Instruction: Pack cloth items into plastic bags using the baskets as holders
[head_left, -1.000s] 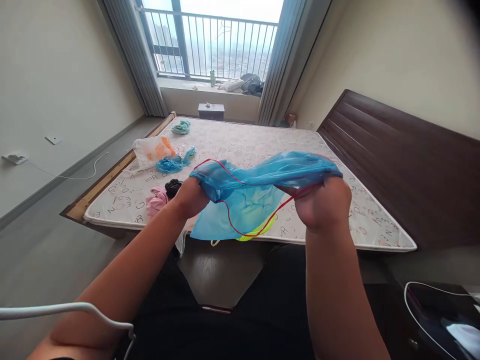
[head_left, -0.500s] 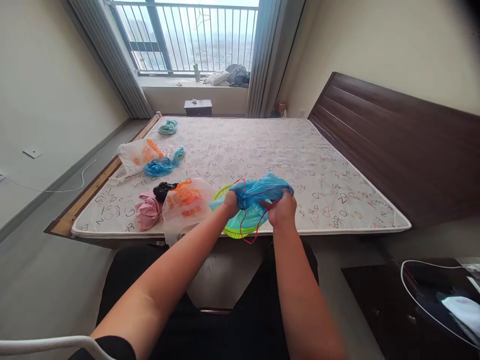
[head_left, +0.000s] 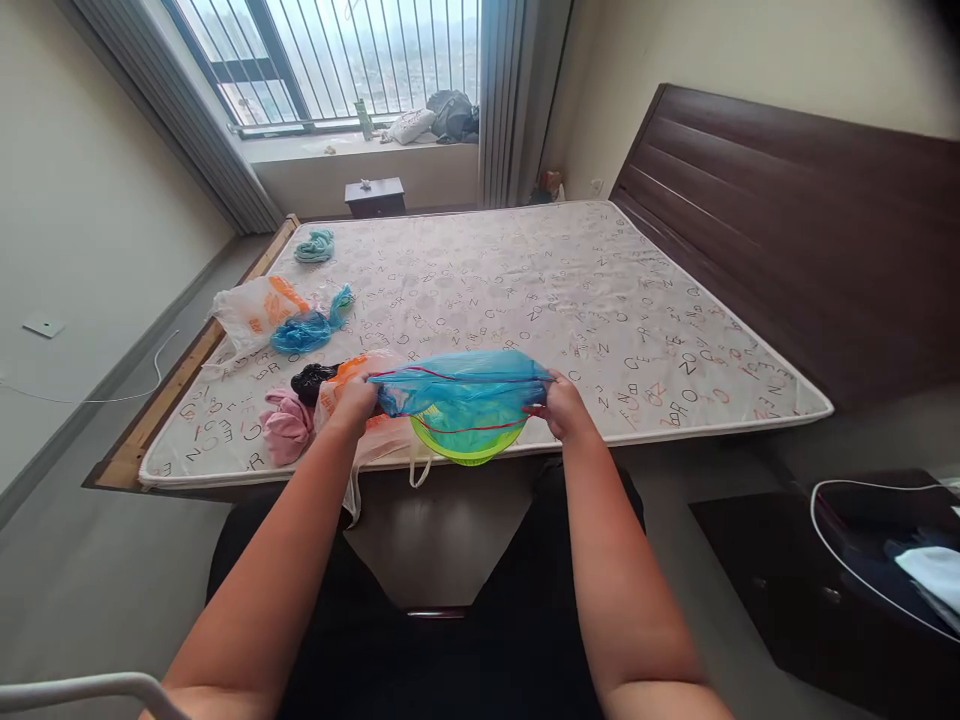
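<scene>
A thin blue plastic bag (head_left: 465, 385) with red drawstrings is stretched sideways between my two hands. My left hand (head_left: 356, 402) is closed on its left end, and my right hand (head_left: 564, 405) grips the right end. Beneath the bag, a yellow-green basket (head_left: 474, 455) sits at the mattress's near edge, largely covered by the blue film. Beside my left hand lie a white plastic bag with orange print (head_left: 386, 440), a black bundled bag (head_left: 311, 380) and a pink cloth (head_left: 286, 425).
Farther along the mattress (head_left: 480, 290) lie another orange-printed bag (head_left: 255, 310), a knotted blue bag (head_left: 301, 333) and a teal cloth (head_left: 315, 246). A dark headboard (head_left: 780, 220) rises at right. A dark cabinet (head_left: 780, 570) with a white cable stands low at right.
My hands have moved apart, the left one going left, pulling the bunched blue bag out flat and wide. The red drawstring loop no longer hangs low. The view has shifted slightly.
</scene>
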